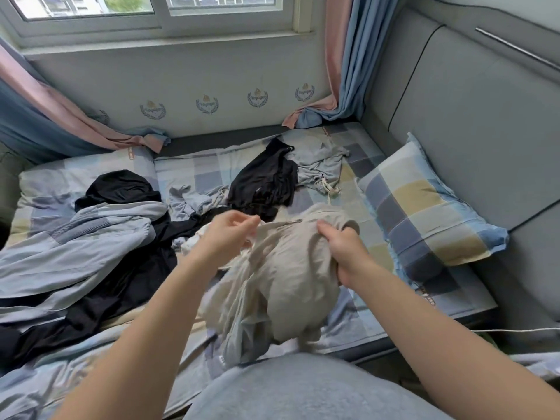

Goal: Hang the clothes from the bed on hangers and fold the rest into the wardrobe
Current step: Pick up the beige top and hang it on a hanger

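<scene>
Over the checked bed [206, 177], left hand [230, 234] pinches and right hand [342, 250] grips the beige garment [288, 280].

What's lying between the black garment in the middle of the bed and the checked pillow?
Head view: a crumpled pale grey garment with white drawstrings, touching the black garment, then bare checked sheet before the pillow.

Checked pillow [424, 204] against grey headboard [472, 98]

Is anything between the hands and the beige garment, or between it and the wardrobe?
Nothing visible between hands and garment: the left hand pinches the beige garment and the right hand grips it. No wardrobe or hanger is in view, so that path cannot be judged.
</scene>
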`<state>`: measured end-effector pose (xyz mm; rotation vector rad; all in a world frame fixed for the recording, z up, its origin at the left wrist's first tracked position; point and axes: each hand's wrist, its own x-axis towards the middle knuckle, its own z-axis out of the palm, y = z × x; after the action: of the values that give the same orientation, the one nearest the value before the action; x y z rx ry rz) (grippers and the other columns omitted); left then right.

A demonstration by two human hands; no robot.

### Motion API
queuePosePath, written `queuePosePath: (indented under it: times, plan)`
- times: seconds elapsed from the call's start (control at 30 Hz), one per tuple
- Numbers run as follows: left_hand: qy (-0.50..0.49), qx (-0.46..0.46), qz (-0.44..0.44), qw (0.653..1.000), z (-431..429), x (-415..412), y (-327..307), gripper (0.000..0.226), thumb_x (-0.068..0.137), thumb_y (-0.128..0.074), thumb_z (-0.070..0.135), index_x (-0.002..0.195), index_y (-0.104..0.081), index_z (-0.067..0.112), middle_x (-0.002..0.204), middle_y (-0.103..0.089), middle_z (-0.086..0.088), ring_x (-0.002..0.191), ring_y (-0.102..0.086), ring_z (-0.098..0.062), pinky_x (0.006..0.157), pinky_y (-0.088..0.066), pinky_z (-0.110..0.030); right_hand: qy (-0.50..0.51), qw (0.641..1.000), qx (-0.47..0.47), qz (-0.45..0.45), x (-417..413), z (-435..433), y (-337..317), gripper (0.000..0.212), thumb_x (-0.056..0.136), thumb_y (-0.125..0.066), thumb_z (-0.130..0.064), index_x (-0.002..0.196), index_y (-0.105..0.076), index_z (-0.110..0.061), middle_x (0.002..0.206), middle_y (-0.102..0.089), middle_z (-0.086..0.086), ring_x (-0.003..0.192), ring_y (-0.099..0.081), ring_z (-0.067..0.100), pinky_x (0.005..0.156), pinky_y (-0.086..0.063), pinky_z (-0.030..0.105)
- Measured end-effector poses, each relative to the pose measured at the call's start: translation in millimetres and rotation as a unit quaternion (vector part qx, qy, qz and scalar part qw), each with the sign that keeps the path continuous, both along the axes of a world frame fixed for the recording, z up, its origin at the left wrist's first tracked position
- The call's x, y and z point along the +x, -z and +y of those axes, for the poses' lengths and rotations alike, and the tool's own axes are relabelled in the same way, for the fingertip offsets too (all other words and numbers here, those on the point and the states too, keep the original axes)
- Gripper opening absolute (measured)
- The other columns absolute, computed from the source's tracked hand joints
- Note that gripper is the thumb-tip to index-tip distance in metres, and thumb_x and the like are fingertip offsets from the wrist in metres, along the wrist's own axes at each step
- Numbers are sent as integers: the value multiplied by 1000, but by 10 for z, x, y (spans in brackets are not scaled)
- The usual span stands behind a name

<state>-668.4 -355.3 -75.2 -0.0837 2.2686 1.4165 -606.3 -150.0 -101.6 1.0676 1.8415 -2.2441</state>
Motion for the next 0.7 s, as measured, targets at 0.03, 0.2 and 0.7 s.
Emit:
queuePosePath:
  times: [0.03,0.2,0.7]
  plan:
    - [8,-25,-41,999,-2,38,111,32,97,-59,48,95,-66,16,97,-73,-6,72,-67,-18,65,-53,-30,8,1000,-2,7,-11,24,-35,36,99,-62,-27,122,-62,1,110,-72,19,103,-69,35,97,-54,50]
    - [61,-80,-191,976,38,230,476,72,87,-37,82,98,-69,19,95,-73,0,69,-72,-16,64,-55,-28,-15,997,-14,73,29,46,-183,26,98,-63,-32,112,-70,-11,102,-77,7,96,-74,23,93,-57,42]
    - [-114,264,-314,905,185,158,714,23,92,-54,8,73,-65,14,72,-49,-1,57,-38,-12,55,-35,-26,-83,975,-131,162,307,98,-232,17,84,-71,-27,96,-82,-20,105,-77,8,95,-74,22,74,-59,29]
